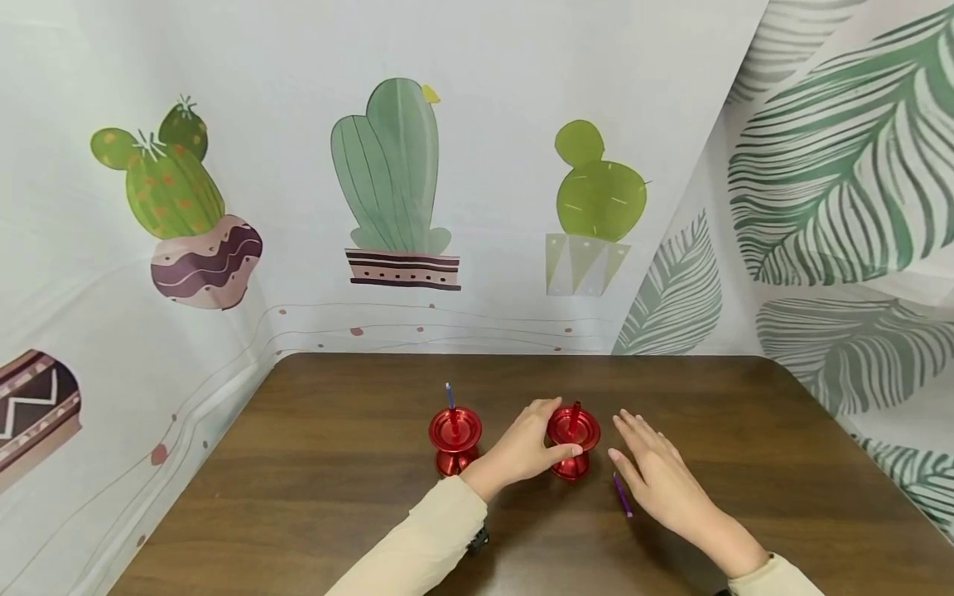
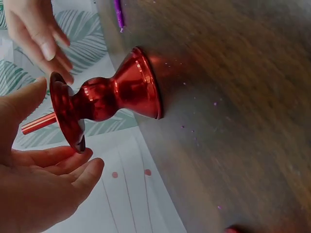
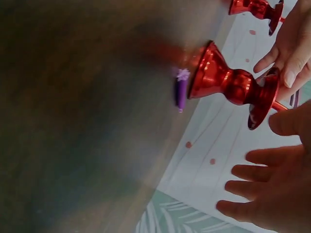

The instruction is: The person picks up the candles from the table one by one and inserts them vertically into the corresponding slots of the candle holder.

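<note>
A shiny red candle holder stands upright on the table, an empty-topped red tube rising from its dish. My left hand holds this holder by the dish rim, thumb at the near side and fingers at the far side, as the left wrist view also shows. Just right of it my right hand hovers with fingers spread and nothing in them. Beneath that hand lies a thin purple candle. Left of my left hand is a second red candle holder, with a blue candle upright in its tube.
The brown wooden table ends at a white cloth backdrop printed with cacti and leaves. Small purple specks dot the tabletop by the holder.
</note>
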The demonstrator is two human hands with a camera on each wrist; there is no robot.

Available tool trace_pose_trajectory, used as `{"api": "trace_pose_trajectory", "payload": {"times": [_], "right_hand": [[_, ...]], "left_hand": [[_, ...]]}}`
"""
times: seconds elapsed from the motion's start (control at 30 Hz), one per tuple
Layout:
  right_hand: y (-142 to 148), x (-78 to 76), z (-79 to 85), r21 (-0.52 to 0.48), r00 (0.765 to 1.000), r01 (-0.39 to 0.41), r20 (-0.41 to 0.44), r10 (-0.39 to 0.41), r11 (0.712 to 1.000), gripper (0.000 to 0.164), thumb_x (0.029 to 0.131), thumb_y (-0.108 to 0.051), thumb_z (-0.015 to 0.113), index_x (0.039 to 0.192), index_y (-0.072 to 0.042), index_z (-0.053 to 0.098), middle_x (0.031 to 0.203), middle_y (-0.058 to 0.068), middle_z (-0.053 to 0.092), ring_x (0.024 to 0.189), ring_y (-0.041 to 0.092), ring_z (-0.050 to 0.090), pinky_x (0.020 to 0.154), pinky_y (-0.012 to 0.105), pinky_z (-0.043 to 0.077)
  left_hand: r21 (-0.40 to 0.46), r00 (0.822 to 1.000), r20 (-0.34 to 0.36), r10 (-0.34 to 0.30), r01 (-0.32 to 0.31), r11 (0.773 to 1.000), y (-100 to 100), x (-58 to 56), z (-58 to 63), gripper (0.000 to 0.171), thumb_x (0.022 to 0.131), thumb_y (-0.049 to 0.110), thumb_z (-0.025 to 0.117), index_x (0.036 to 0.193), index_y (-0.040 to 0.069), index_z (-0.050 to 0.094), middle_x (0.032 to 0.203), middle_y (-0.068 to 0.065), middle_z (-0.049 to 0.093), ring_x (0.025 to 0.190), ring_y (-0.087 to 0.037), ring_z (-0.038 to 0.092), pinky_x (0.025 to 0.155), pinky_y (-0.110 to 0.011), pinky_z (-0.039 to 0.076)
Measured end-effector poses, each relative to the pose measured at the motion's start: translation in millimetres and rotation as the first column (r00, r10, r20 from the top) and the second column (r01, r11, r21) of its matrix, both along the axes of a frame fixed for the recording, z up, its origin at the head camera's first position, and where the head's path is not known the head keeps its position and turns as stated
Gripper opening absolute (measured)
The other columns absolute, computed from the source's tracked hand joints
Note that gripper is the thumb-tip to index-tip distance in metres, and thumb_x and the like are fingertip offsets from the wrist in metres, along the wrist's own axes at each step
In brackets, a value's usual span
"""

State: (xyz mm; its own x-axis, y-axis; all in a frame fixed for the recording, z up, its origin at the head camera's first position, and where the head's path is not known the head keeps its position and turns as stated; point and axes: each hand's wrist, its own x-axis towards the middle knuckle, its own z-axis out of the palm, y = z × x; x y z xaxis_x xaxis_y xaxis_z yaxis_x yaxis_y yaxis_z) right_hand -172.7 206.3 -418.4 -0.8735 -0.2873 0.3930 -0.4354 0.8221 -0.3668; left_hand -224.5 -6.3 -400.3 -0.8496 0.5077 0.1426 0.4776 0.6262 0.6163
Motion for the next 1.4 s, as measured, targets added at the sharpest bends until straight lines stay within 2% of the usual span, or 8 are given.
{"api": "trace_pose_trajectory", "payload": {"times": [0.17,0.47,0.6,0.7,0.83,1.07,1.27,1.4], "right_hand": [[4.6,1.8,-8.0,0.098,0.989,0.0,0.148,-0.015,0.995,0.052,0.094,-0.021,0.062,0.131,0.013,0.05,0.142,0.033,0.038,0.13,0.053,0.033,0.097,0.072,0.028],[6.2,2.5,-11.6,0.178,0.928,-0.065,0.373,-0.006,0.982,0.054,0.089,-0.023,0.068,0.125,0.015,0.053,0.138,0.036,0.041,0.128,0.054,0.036,0.096,0.073,0.027],[5.7,1.1,-13.7,0.193,0.947,-0.076,0.321,0.01,0.978,0.044,0.085,-0.018,0.072,0.116,0.011,0.06,0.129,0.035,0.05,0.116,0.049,0.052,0.092,0.067,0.038],[4.8,-1.0,-16.2,0.205,0.973,-0.074,0.23,0.026,0.976,0.026,0.081,-0.012,0.077,0.097,0.002,0.063,0.106,0.019,0.062,0.09,0.034,0.064,0.077,0.052,0.052],[2.6,-3.4,-19.2,0.225,0.989,-0.047,0.149,0.013,0.973,0.025,0.077,-0.005,0.078,0.076,-0.011,0.054,0.079,-0.001,0.05,0.067,0.016,0.051,0.055,0.036,0.045],[-0.1,-3.7,-20.7,0.272,0.994,-0.034,0.114,0.003,0.962,0.028,0.077,-0.002,0.076,0.068,-0.011,0.05,0.08,0.003,0.047,0.067,0.021,0.049,0.053,0.037,0.042],[1.7,-5.1,-15.9,0.2,0.994,-0.022,0.113,0.0,0.979,0.024,0.079,0.001,0.073,0.072,-0.009,0.053,0.078,0.002,0.047,0.067,0.02,0.05,0.053,0.034,0.042],[4.4,-9.8,-9.9,0.136,0.997,0.039,0.06,-0.048,0.99,0.021,0.079,0.002,0.071,0.073,-0.008,0.052,0.076,0.003,0.048,0.066,0.022,0.052,0.053,0.037,0.044]], "left_hand": [[-0.033,1.0,0.013,0.014,-0.013,0.999,0.8,-2.1,-1.1,0.072,0.087,0.036,0.071,0.141,-0.003,0.043,0.135,-0.014,0.05,0.125,-0.025,0.049,0.1,-0.034,0.045],[-0.03,1.0,0.008,0.022,-0.022,0.999,0.7,-3.6,-1.3,0.071,0.086,0.035,0.072,0.14,-0.003,0.044,0.133,-0.013,0.052,0.122,-0.024,0.051,0.098,-0.033,0.046],[-0.025,1.0,0.011,0.022,-0.022,0.999,0.4,-3.4,-1.4,0.071,0.086,0.035,0.072,0.139,-0.002,0.045,0.133,-0.014,0.052,0.122,-0.025,0.051,0.099,-0.033,0.046],[-0.02,0.999,0.019,0.027,-0.026,0.999,0.4,-3.5,-2.4,0.07,0.086,0.034,0.073,0.139,-0.002,0.045,0.133,-0.013,0.052,0.122,-0.025,0.05,0.099,-0.033,0.046],[-0.015,0.999,0.02,0.027,-0.027,1.0,1.1,-3.5,-3.2,0.07,0.086,0.034,0.073,0.139,-0.002,0.045,0.131,-0.013,0.053,0.122,-0.024,0.051,0.099,-0.033,0.046],[-0.026,1.0,0.011,0.021,-0.02,0.999,2.0,-1.8,-1.7,0.07,0.086,0.033,0.073,0.138,-0.004,0.045,0.131,-0.014,0.053,0.122,-0.023,0.05,0.1,-0.032,0.045],[-0.042,1.0,-0.006,0.013,-0.013,0.999,2.7,-1.2,-0.9,0.069,0.087,0.033,0.072,0.138,-0.004,0.045,0.131,-0.014,0.053,0.122,-0.023,0.05,0.099,-0.031,0.045],[-0.044,1.0,-0.006,0.016,-0.017,0.999,3.1,-1.5,-1.6,0.069,0.087,0.033,0.072,0.138,-0.004,0.045,0.132,-0.015,0.053,0.123,-0.023,0.05,0.099,-0.032,0.045]]}}
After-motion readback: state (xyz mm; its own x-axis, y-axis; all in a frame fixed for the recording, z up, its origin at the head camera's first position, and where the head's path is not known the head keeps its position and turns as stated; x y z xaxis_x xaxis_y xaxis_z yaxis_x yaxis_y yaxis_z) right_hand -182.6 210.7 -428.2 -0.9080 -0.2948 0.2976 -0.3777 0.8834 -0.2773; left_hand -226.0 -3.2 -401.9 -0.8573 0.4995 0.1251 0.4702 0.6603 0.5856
